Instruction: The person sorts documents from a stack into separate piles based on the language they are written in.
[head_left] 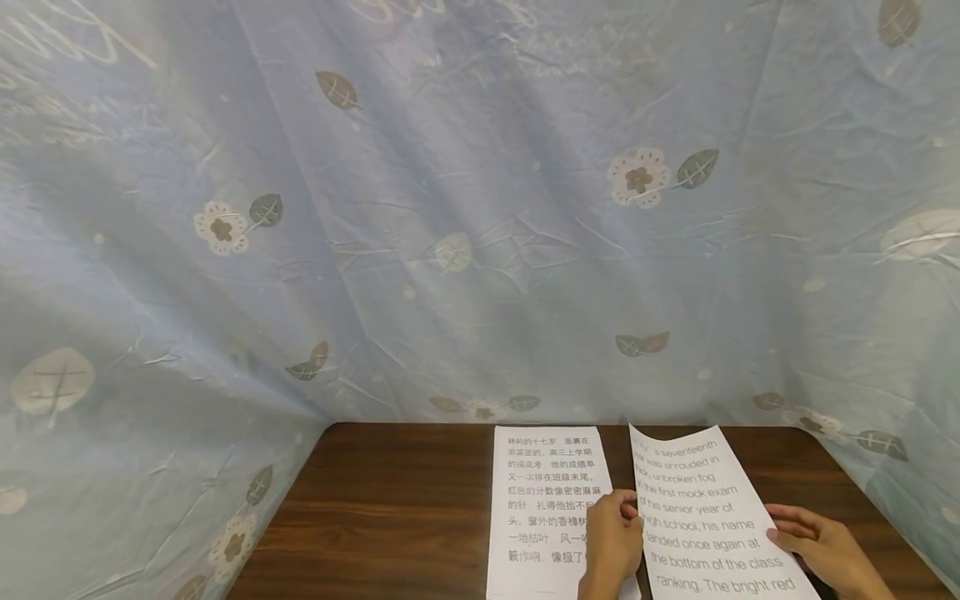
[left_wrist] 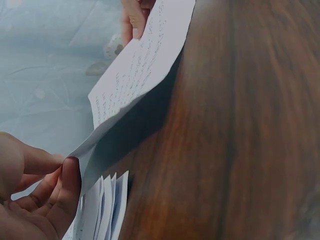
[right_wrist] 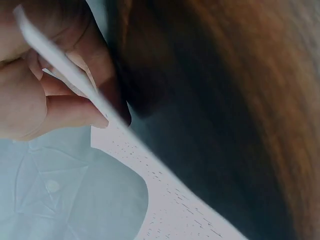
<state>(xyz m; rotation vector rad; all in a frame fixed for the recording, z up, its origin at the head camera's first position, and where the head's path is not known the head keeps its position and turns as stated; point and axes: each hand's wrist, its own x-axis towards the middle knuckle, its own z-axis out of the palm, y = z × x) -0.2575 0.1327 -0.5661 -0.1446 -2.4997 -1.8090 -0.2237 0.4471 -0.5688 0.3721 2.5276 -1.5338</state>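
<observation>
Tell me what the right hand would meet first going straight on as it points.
Probably the English-printed sheet, whose edge the right hand pinches; whether it would pass over or under is unclear.

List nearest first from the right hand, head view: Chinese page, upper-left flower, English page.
1. English page: held in the right hand.
2. Chinese page: left of that, on the table.
3. Upper-left flower: printed on the cloth.

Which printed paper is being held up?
The English-printed sheet, its edges pinched by left hand and right hand; the Chinese-printed stack lies on the table.
</observation>
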